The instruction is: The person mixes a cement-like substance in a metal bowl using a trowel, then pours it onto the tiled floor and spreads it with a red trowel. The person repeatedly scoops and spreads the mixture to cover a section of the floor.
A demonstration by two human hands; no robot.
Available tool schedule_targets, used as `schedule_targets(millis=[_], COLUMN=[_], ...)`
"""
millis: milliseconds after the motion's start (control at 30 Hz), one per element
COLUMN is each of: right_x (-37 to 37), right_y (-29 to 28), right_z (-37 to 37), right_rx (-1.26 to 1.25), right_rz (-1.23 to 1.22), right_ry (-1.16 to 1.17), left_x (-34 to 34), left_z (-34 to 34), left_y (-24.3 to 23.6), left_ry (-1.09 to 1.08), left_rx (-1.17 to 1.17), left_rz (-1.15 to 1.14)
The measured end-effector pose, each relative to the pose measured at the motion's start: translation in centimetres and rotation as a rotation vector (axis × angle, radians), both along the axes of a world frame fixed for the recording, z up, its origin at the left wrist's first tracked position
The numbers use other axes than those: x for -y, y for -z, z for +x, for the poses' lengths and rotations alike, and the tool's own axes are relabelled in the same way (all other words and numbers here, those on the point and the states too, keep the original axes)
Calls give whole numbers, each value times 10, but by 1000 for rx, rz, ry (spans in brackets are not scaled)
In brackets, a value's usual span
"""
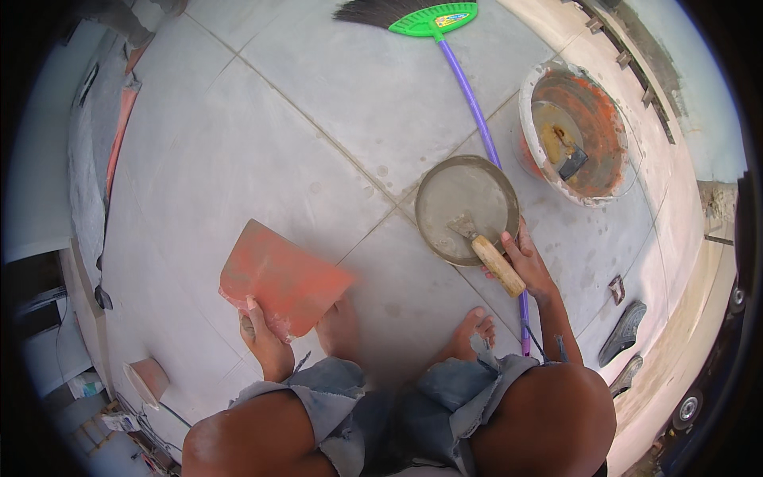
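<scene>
My left hand (265,338) grips the near edge of a flat red sheet (278,274) smeared with grey, thumb on top. The sheet is tilted above the floor, in front of my left foot. My right hand (524,258) is closed on the lower right rim of a round shallow pan (427,191). Grey wet paste (465,191) covers the pan's bottom. A scraper with a wooden handle (498,266) rests in the pan, its blade in the paste and its handle sticking out over the rim beside my right fingers. Whether the pan touches the floor I cannot tell.
A broom with a green head (433,19) and purple stick (469,95) lies on the grey tiled floor (159,238), its stick passing under the pan. An orange-stained bucket (531,143) holds murky water and tools. Dark shoes (623,332) lie at right.
</scene>
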State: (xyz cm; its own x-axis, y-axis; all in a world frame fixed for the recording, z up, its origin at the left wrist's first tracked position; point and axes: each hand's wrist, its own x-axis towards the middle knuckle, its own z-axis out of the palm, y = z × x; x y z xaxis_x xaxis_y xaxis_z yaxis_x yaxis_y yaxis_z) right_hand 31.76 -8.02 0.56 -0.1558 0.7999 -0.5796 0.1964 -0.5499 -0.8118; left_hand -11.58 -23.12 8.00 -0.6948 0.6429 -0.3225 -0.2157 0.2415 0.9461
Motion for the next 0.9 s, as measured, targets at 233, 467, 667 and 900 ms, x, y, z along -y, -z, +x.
schedule_targets(millis=[233, 467, 667, 900], right_x=[9, 7, 9, -2], right_y=[7, 8, -9, -29], right_z=[-1, -6, -18, -51], right_rx=[-97, -121, -90, -51], right_rz=[56, 53, 17, -56], right_ry=[94, 104, 86, -76], left_x=[30, 84, 109, 137], left_z=[-24, -70, -95, -104], left_y=[-16, -13, -2, 20], left_ry=[-210, -366, -499, -618], left_rx=[-80, -149, -132, -41], left_rz=[-22, 15, 20, 34])
